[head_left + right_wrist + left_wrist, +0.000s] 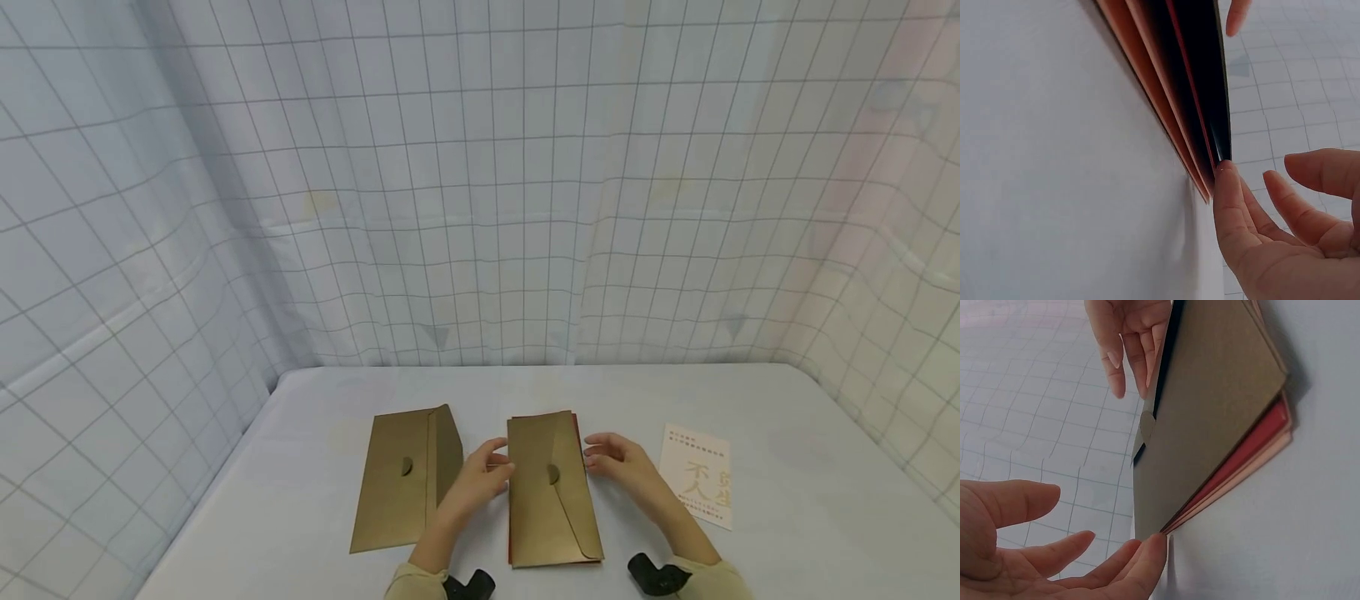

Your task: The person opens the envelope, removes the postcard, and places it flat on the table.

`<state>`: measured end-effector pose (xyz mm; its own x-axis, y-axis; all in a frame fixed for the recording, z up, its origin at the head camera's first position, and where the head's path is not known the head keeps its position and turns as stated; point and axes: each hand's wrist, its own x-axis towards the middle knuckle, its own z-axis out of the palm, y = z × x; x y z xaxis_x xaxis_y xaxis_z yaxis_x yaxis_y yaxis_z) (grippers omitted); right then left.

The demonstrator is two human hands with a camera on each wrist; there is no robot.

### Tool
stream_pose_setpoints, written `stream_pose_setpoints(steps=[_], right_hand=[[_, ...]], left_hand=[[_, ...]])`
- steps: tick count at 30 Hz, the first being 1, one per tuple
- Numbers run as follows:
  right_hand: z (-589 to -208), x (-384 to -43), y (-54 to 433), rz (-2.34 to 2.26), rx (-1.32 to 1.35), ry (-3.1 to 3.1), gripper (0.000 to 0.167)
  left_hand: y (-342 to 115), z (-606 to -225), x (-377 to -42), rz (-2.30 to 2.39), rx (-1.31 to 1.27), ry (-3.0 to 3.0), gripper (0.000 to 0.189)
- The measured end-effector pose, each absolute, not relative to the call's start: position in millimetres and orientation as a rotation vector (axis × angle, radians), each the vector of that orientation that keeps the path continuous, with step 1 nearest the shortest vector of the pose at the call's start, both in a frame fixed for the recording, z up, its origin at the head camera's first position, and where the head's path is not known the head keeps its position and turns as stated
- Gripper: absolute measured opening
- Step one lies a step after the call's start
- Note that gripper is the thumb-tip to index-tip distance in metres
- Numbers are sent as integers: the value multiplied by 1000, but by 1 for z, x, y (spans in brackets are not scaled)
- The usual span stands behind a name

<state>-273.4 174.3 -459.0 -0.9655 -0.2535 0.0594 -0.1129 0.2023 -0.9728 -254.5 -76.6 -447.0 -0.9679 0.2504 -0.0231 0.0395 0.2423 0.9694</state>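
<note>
A gold envelope [543,500] with a half-round tab lies on top of a small pile in the middle of the table. Red [1263,431] and pinkish paper edges show beneath it in the left wrist view. My left hand [477,483] is at the pile's left side, fingertips right at its edge and thumb held apart. On the opposite side, my right hand [626,467] has its fingertips against the pile's right edge. In the right wrist view, several layered edges [1147,69] fan slightly apart, with dark gaps between them.
Left of the pile lies another gold envelope [390,483], its flap folded out to the right. A cream card [697,467] printed with gold characters lies to the right, beside my right forearm. White gridded cloth [480,208] hangs behind and around the white table [315,400].
</note>
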Motion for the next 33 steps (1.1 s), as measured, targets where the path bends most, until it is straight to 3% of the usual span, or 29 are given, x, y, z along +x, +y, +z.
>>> stream_pose_setpoints(steps=[15,33], right_hand=[[-467,-270,159,-1831,-349,2360,42],[-452,-267,156,-1923,-280,2360,41]], left_hand=[[-74,-451,-250,1837,253,2298,51],[-69,-444,-252,1894,242,2359,53]])
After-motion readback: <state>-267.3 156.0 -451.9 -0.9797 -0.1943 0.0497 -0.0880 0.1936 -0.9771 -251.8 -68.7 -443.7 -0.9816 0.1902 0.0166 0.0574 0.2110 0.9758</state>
